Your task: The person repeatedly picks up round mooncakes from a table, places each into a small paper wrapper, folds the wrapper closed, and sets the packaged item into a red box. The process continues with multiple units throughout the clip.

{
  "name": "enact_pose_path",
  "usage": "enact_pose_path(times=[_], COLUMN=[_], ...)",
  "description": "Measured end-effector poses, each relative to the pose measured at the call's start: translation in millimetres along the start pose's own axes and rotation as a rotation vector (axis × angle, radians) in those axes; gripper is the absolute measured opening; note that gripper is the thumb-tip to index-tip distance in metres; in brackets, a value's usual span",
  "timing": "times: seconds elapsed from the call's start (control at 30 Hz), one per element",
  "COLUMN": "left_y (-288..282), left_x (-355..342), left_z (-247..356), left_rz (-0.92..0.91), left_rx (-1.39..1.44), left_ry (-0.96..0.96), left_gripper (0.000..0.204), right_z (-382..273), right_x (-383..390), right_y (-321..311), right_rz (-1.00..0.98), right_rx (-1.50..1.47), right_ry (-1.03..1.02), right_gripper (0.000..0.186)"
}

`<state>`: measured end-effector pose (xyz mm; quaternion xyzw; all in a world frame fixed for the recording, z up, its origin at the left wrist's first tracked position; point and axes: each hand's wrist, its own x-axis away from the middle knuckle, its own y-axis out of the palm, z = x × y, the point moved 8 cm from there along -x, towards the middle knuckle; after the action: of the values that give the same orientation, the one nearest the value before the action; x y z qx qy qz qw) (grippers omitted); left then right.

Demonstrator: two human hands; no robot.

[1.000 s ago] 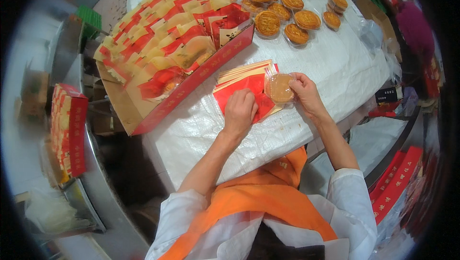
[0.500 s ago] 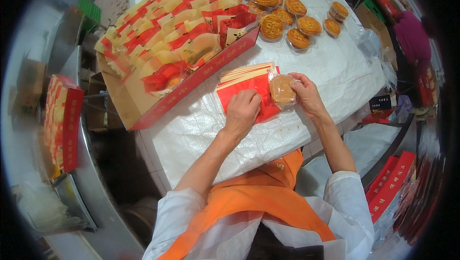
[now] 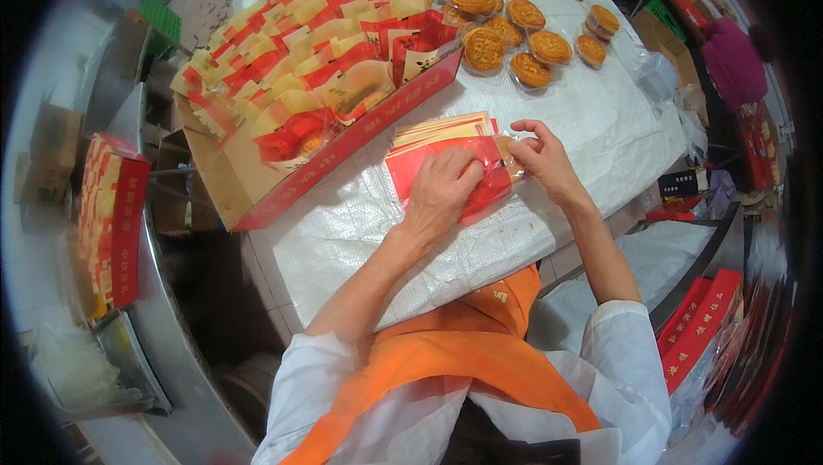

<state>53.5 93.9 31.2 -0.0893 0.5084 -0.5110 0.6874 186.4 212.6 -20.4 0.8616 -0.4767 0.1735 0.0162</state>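
A stack of red and cream packaging bags (image 3: 405, 172) lies on the white-covered table in front of me. My left hand (image 3: 439, 184) rests on the top red bag, its fingers curled against it near the open right end. A mooncake in a clear plastic tray (image 3: 513, 162) sits partly inside that bag's mouth, its outer end still showing. My right hand (image 3: 549, 163) has its thumb and bent fingers at that end of the tray, the index finger raised. The far part of the mooncake is covered by the bag.
A large red-sided cardboard box (image 3: 369, 126) full of bagged mooncakes stands at the left. Several unbagged mooncakes (image 3: 525, 13) in clear trays lie at the back. Another filled red box (image 3: 129, 225) stands on the metal counter at far left. The table's near edge meets my orange apron.
My right hand has moved the tray with the mooncake leftward into the red bag's opening. My left hand has shifted slightly right and lies flatter over the bag.
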Motion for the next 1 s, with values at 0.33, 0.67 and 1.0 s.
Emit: enact_pose_path(times=[0.33,0.67,1.0], left_y=[-24,-18,-36], left_x=[-13,8,-10], left_z=[10,-39,-26], left_rz=[0.02,0.159,0.002], left_rx=[0.092,1.565,1.445], left_ry=[0.069,-0.681,-0.517], left_gripper=[0.022,0.012,0.024], right_z=[-18,-139,-198], right_x=[11,90,137], right_y=[20,54,79], right_rz=[-0.121,-0.162,-0.026], right_rx=[-0.065,0.747,1.017], right_ry=[-0.028,-0.899,-1.261], right_gripper=[0.021,0.04,0.021])
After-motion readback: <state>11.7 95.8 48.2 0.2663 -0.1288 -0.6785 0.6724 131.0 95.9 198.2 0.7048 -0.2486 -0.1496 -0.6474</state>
